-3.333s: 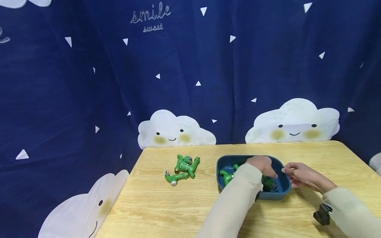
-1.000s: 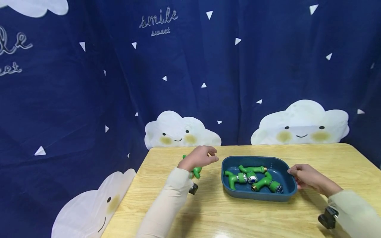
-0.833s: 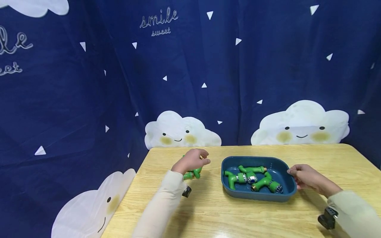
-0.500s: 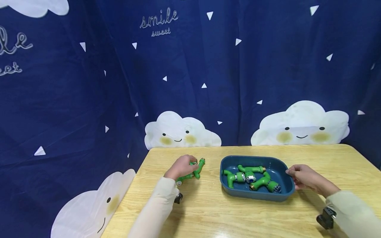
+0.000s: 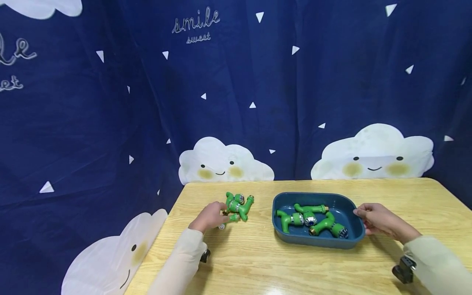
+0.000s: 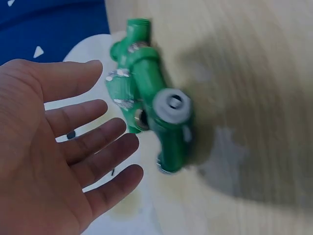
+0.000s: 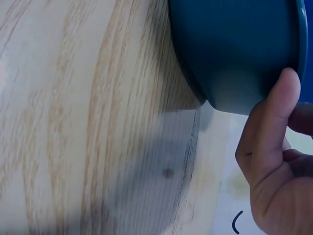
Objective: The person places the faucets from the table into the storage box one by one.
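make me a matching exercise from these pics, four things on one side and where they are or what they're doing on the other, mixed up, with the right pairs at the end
1. left hand
2. right hand
3. tub
4. curtain

A. containing three green taps
B. hanging behind the table
C. fingers extended, near the loose taps
D. holding the tub's rim

Right pairs: 1-C, 2-D, 3-A, 4-B

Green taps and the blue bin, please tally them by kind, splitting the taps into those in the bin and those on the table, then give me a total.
Blue bin: 1
Green taps inside it: 3
Green taps on the table: 3
Total: 7
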A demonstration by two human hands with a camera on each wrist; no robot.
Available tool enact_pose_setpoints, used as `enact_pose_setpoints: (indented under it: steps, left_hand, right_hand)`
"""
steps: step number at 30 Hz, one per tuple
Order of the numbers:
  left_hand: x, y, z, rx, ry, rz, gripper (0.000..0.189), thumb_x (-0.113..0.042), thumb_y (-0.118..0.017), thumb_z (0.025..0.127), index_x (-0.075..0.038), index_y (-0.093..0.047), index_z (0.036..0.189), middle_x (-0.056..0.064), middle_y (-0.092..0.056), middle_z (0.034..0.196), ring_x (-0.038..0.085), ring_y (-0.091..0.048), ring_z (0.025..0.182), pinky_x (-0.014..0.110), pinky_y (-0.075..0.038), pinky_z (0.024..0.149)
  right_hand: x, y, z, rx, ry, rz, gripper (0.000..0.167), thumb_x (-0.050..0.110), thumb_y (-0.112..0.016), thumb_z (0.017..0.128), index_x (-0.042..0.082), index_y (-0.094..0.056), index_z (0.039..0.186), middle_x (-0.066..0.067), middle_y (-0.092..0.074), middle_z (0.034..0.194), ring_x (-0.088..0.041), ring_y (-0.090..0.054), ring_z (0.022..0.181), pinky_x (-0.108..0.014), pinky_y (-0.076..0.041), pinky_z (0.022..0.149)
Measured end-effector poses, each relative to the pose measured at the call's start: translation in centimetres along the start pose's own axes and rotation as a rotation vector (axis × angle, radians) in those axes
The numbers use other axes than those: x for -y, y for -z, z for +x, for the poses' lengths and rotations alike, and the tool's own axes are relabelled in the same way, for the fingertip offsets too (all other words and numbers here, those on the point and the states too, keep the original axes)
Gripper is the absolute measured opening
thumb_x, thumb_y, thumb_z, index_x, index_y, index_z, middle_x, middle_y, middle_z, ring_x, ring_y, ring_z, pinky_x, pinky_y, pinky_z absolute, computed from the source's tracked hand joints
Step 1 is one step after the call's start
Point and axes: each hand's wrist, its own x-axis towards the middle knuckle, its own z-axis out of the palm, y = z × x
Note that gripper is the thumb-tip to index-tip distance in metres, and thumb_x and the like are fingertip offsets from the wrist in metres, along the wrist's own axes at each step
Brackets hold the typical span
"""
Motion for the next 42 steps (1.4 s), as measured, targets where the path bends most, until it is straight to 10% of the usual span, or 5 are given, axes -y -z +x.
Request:
enact_pose_setpoints:
  steps: [17, 24, 36, 42]
  left_hand:
    - [2.0, -1.6, -0.7, -0.026, -0.126, 0.203, 0.033, -0.008, -0.071, 0.078, -0.005, -0.069, 0.111, 0.012, -0.065, 0.096, 0.020, -0.056, 0.081, 0.040, -0.050, 0.075]
    - [2.0, -2.0, -0.5, -0.052, -0.193, 0.374, 0.036, -0.009, -0.074, 0.080, -0.013, -0.072, 0.116, 0.009, -0.068, 0.101, 0.025, -0.064, 0.090, 0.043, -0.055, 0.083]
    - [1.6, -2.0, -0.6, -0.013, -0.108, 0.319, 0.037, -0.015, -0.077, 0.076, -0.012, -0.070, 0.112, 0.005, -0.064, 0.100, 0.018, -0.059, 0.085, 0.040, -0.055, 0.079]
    - [1.4, -2.0, -0.6, 0.040, -0.075, 0.389, 0.065, -0.019, -0.077, 0.078, -0.020, -0.057, 0.139, 0.010, -0.065, 0.119, 0.024, -0.065, 0.096, 0.044, -0.055, 0.082]
  right_hand:
    - [-0.4, 0.2, 0.2, 0.011, 0.009, -0.015, 0.027, 0.017, -0.038, 0.108, -0.005, -0.052, 0.105, -0.001, -0.053, 0.076, -0.011, -0.058, 0.064, -0.026, -0.056, 0.058]
    - [-0.3, 0.2, 0.1, 0.004, 0.012, -0.016, 0.027, 0.018, -0.037, 0.108, -0.005, -0.052, 0.106, -0.001, -0.053, 0.076, -0.011, -0.058, 0.064, -0.026, -0.056, 0.058]
    - [-0.4, 0.0, 0.0, 0.004, -0.002, -0.004, 0.025, 0.017, -0.038, 0.107, -0.004, -0.052, 0.103, -0.002, -0.054, 0.077, -0.012, -0.059, 0.066, -0.027, -0.056, 0.059]
    - [-0.2, -0.1, 0.0, 0.017, 0.007, 0.006, 0.026, 0.018, -0.038, 0.107, -0.004, -0.051, 0.105, -0.002, -0.056, 0.076, -0.011, -0.060, 0.065, -0.027, -0.057, 0.059]
